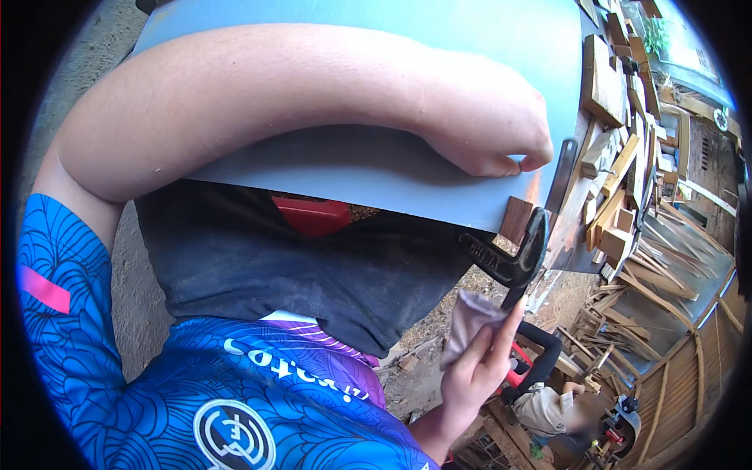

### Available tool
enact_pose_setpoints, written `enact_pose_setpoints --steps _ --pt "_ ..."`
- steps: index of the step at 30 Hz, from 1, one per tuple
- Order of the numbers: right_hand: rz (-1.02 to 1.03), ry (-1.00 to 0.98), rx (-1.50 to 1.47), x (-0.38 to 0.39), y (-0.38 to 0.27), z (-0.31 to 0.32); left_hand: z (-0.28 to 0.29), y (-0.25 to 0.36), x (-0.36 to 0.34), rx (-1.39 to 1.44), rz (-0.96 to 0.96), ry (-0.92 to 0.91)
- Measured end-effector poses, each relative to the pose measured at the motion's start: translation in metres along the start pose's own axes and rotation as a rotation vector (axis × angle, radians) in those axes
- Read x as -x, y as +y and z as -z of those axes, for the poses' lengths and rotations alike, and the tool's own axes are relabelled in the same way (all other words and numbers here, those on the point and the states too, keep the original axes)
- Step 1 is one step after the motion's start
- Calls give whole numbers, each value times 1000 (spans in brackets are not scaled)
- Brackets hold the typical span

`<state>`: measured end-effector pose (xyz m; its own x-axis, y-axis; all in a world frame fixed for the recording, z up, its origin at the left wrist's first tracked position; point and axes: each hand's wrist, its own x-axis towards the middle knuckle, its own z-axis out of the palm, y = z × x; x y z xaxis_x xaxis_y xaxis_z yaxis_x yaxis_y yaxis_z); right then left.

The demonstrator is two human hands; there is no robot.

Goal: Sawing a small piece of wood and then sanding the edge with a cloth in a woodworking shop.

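Note:
My left hand [497,121] reaches across a blue flat panel [337,153], near its right edge. Its thumb and forefinger are pinched together; anything between them is too small to make out. Orange-brown dust lies beside the fingertips. At the panel's near right corner, a black clamp [513,266] sits against a small brown wood block [515,220]. Its long dark bar runs away past the panel's edge. My right hand [474,372] is at the clamp's lower end, where a greyish cloth [470,325] hangs around the handle. Its fingers rest along the handle and the cloth.
Wood offcuts [607,86] and slats are heaped along the right side. Farther off, another person [544,407] sits among tools and timber at the lower right. Below the panel, a red object [313,215] shows beside dark cloth over my lap.

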<state>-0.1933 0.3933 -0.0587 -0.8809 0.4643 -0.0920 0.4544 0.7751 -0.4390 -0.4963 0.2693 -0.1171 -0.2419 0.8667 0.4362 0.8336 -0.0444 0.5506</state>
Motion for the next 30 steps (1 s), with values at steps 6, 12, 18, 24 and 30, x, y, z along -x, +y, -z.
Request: enact_pose_setpoints --steps 6,12,18,24,30 --pt "102 97 -187 -78 -1 -30 -4 -7 3 -26 -40 54" --pt "190 129 -47 -7 18 -30 0 -3 9 -21 -1 33" --pt "91 206 -167 -44 18 -49 -6 -5 0 14 -28 47" --pt "222 227 -38 -63 3 -49 -4 -10 6 57 -53 7" --pt "213 148 -76 3 23 -30 -5 -5 2 -7 -58 81"
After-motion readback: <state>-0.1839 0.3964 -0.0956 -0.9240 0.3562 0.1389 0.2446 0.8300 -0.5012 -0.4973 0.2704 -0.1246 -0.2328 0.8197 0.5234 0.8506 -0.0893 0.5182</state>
